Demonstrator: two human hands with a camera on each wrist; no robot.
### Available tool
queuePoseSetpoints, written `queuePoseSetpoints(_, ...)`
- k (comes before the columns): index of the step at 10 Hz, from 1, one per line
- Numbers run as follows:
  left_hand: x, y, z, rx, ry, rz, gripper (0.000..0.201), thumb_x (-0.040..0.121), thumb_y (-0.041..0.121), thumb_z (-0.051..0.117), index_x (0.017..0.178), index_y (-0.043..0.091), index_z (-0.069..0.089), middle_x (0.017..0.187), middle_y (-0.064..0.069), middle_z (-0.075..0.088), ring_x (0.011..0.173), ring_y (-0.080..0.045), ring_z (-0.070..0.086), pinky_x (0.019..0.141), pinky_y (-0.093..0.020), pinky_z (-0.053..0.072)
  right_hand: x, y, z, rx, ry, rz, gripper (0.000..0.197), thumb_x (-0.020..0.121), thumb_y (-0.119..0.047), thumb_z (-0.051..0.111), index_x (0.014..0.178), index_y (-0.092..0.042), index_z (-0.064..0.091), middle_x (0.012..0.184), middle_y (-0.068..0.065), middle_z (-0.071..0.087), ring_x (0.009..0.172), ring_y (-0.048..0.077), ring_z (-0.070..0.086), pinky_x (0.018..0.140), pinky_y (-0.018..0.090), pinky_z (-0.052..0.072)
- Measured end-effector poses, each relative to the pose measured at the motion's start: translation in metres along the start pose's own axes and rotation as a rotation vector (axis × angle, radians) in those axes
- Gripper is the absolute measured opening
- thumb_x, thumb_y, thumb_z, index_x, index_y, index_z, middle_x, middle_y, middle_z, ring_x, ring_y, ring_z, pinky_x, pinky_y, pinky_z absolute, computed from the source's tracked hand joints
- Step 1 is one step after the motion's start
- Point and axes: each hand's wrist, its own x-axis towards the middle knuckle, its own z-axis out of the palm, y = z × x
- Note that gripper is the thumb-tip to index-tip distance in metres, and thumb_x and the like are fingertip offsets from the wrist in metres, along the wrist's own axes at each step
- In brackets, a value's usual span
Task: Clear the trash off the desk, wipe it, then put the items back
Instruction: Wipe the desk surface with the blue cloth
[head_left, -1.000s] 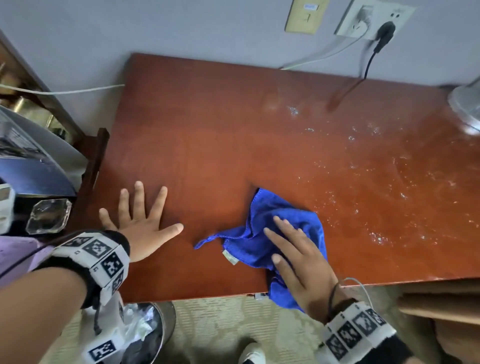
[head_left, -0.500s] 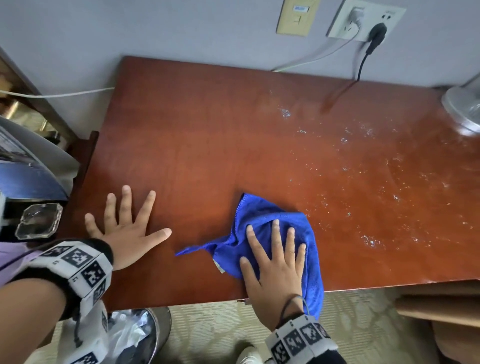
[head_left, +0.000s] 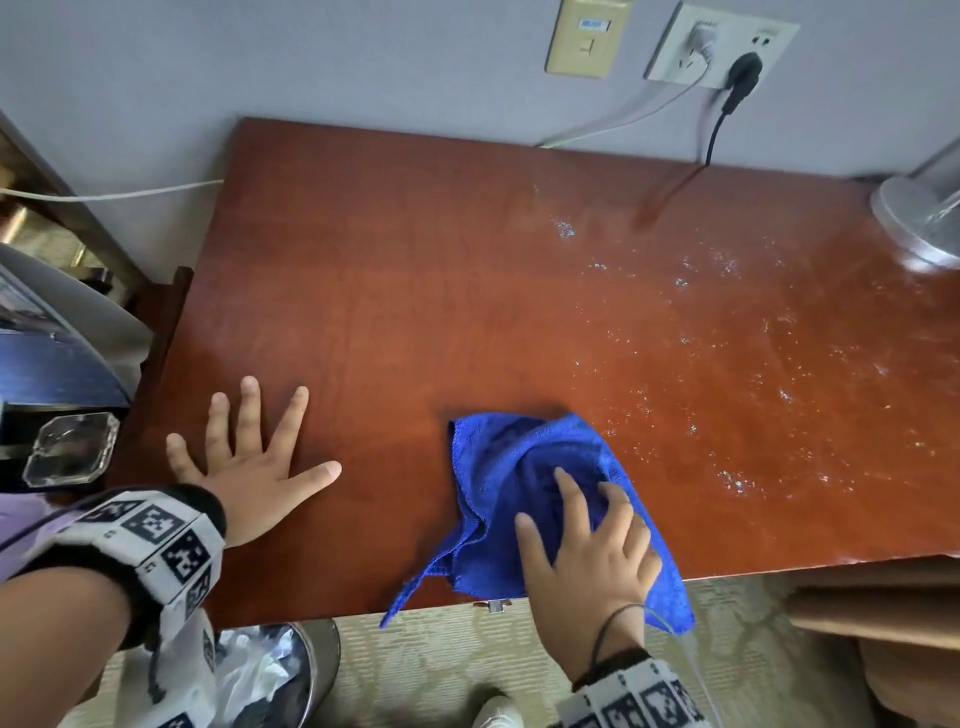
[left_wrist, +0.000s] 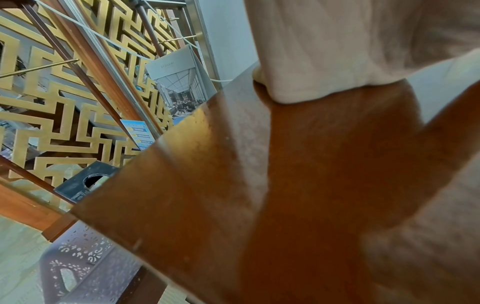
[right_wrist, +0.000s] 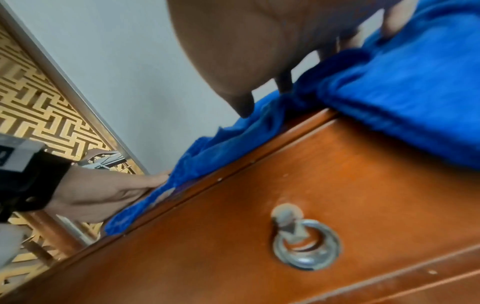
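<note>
A blue cloth (head_left: 519, 467) lies bunched on the red-brown desk (head_left: 415, 286) near its front edge, and one corner hangs over that edge. My right hand (head_left: 569, 506) presses down on the cloth with bent fingers, palm raised, as the right wrist view shows over the cloth (right_wrist: 402, 92). My left hand (head_left: 260, 457) lies flat on the bare wood to the cloth's left, fingers spread, holding nothing. In the left wrist view its fingers (left_wrist: 337, 51) rest on the desk (left_wrist: 194, 185).
Water droplets (head_left: 727, 364) speckle the desk's right half. A silver fan base (head_left: 924, 228) stands at the far right corner. Left of the desk sits a glass ashtray (head_left: 70, 449). A lined trash bin (head_left: 270, 675) stands below the front edge. A drawer ring pull (right_wrist: 303, 242) hangs under the cloth.
My right hand has dragged the cloth right and toward the front edge, bunching it; its fingers went from flat and spread to bent. The left hand stays flat in place.
</note>
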Motion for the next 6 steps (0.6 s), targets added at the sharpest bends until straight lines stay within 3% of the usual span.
queuePoseSetpoints(1, 0.001, 0.0, 0.0, -0.005, 0.001, 0.002, 0.083, 0.085, 0.076, 0.025, 0.138, 0.047, -0.031, 0.146, 0.0, -0.046, 0.137, -0.026, -0.038, 0.11, -0.06, -0.013, 0.003, -0.021, 0.008, -0.055, -0.191, 0.119, 0.098, 0.063, -0.082, -0.004, 0.149, -0.037, -0.004, 0.154, 0.013, -0.011, 0.141, 0.03, -0.006, 0.11, 0.05, -0.003)
queuePoseSetpoints(2, 0.0, -0.001, 0.0, -0.004, -0.003, 0.008, 0.083, 0.085, 0.076, 0.025, 0.137, 0.046, -0.033, 0.145, -0.001, -0.047, 0.137, -0.027, -0.038, 0.11, -0.06, -0.014, 0.011, -0.024, 0.018, -0.117, -0.288, 0.055, 0.112, 0.047, -0.087, -0.023, 0.142, -0.028, -0.029, 0.149, 0.022, -0.032, 0.14, 0.037, -0.026, 0.109, 0.059, -0.012)
queuePoseSetpoints(3, -0.001, 0.0, 0.0, -0.002, -0.014, 0.01, 0.083, 0.086, 0.075, 0.025, 0.137, 0.045, -0.034, 0.144, -0.002, -0.048, 0.137, -0.027, -0.038, 0.11, -0.06, -0.014, 0.028, 0.01, 0.004, -0.203, -0.272, -0.23, 0.102, 0.053, -0.09, -0.018, 0.141, -0.038, -0.024, 0.152, 0.015, -0.029, 0.14, 0.029, -0.028, 0.112, 0.054, -0.013)
queuePoseSetpoints(4, 0.001, -0.001, 0.0, -0.002, -0.016, 0.011, 0.083, 0.086, 0.075, 0.024, 0.137, 0.045, -0.034, 0.144, -0.002, -0.049, 0.136, -0.027, -0.039, 0.109, -0.06, -0.015, 0.042, 0.03, -0.01, -0.159, -0.335, -0.301, 0.102, 0.054, -0.094, 0.003, 0.141, -0.048, -0.02, 0.152, -0.004, -0.032, 0.139, 0.015, -0.031, 0.115, 0.049, -0.015)
queuePoseSetpoints(5, 0.001, -0.001, 0.0, -0.007, -0.019, 0.017, 0.083, 0.086, 0.075, 0.024, 0.136, 0.045, -0.035, 0.144, -0.002, -0.049, 0.136, -0.027, -0.039, 0.109, -0.06, -0.015, 0.041, 0.013, -0.012, -0.145, -0.305, -0.185, 0.108, 0.047, -0.098, 0.013, 0.141, -0.052, -0.016, 0.151, -0.005, -0.033, 0.141, 0.018, -0.028, 0.11, 0.061, -0.011)
queuePoseSetpoints(6, 0.003, 0.0, 0.001, 0.002, -0.009, 0.014, 0.082, 0.086, 0.075, 0.023, 0.136, 0.045, -0.035, 0.144, -0.002, -0.049, 0.136, -0.027, -0.039, 0.109, -0.06, -0.014, 0.045, 0.0, -0.008, -0.201, -0.367, -0.173, 0.108, 0.041, -0.098, 0.002, 0.134, -0.052, -0.031, 0.144, 0.003, -0.047, 0.136, 0.025, -0.038, 0.105, 0.069, -0.01)
